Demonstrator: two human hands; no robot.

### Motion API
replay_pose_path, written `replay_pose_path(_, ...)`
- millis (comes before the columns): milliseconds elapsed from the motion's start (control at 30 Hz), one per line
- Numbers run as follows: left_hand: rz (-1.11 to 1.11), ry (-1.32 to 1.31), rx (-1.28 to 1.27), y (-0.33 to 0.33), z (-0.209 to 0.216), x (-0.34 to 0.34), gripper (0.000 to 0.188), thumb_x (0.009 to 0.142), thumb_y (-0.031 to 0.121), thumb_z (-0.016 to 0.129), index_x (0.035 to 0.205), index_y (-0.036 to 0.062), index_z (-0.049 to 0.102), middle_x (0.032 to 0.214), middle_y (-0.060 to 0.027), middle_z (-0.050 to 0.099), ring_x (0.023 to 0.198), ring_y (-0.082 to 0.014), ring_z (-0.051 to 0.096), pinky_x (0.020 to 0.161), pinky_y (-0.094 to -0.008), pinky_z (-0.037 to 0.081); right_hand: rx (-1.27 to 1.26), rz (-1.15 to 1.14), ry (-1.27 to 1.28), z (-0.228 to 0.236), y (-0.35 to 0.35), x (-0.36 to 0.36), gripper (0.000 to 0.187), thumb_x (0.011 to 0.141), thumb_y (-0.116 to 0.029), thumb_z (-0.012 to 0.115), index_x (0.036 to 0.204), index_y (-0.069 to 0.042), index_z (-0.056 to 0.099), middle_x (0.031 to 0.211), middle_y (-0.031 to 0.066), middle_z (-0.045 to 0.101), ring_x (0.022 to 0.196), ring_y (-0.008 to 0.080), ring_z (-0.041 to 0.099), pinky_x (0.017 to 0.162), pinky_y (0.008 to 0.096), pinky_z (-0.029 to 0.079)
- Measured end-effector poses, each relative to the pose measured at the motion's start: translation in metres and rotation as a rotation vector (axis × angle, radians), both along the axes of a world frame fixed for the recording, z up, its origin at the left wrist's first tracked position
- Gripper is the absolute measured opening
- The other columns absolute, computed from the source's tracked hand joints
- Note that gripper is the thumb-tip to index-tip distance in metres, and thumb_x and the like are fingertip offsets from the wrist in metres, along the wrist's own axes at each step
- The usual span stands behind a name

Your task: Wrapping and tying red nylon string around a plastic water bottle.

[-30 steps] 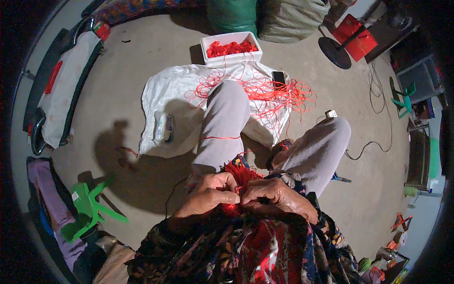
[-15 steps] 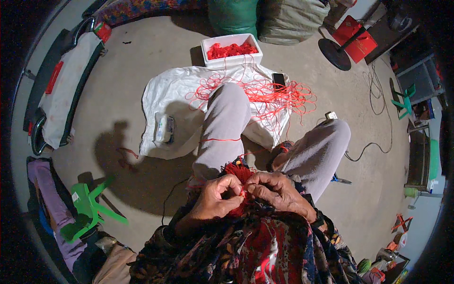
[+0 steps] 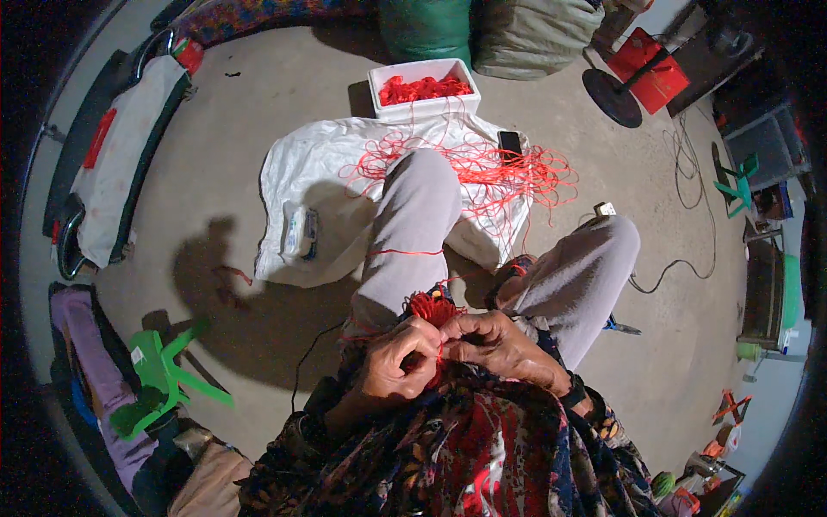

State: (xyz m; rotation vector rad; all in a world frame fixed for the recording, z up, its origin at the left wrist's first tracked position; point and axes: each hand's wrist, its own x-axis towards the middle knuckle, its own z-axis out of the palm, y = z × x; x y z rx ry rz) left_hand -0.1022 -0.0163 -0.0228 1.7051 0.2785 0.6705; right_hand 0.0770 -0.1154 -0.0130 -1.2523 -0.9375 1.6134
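Note:
A thick bundle of red cord lies in my lap, its looped end fanning out beyond my fingers. My left hand is closed in a pinch at the bundle's middle, gripping red cord. Close against it, my right hand pinches the cord too, thumb and forefinger meeting the left fingertips. The exact strand between the fingers is mostly hidden. One red strand crosses my left trouser leg at the knee. Loose red cord spreads in tangled loops on a white sheet beyond my knees.
A white foam box holding red cord stands past the sheet. On the sheet lie a black phone and a white packet. A green stool is at the left, a round black stand base at the far right. Black cable trails along the floor.
My fingertips have drawn together over the red bundle. The left hand has turned and closed more tightly, while the right has shifted slightly left.

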Motion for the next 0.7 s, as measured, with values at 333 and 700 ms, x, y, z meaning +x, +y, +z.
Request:
replay_pose_path(333, 0.003, 0.019, 0.105, 0.0051, -0.0111, -0.0068, 0.019, 0.074, -0.004, 0.07, 0.085, 0.007, 0.058, 0.092, -0.0096, 0.06, 0.079, -0.0175, 0.059, 0.071, -0.028, 0.046, -0.013, 0.024, 0.013, -0.0012, 0.0013, 0.002, 0.016, 0.091, -0.008, 0.063, 0.105, -0.002, 0.065, 0.094, 0.0007, 0.068, 0.087, 0.0072, 0.059, 0.079, 0.0245, 0.048)
replay_pose_path(700, 0.02, 0.024, -0.182, 0.0044, -0.0112, -0.0083, 0.019, 0.072, -0.009, 0.069, 0.083, 0.0027, 0.059, 0.086, -0.0075, 0.059, 0.081, -0.0167, 0.058, 0.075, -0.0281, 0.046, 0.037, 0.026, -0.042, 0.0038, 0.008, -0.0017, 0.015, 0.084, -0.001, 0.062, 0.099, -0.002, 0.066, 0.082, -0.003, 0.063, 0.078, 0.004, 0.054, 0.07, 0.0228, 0.045)
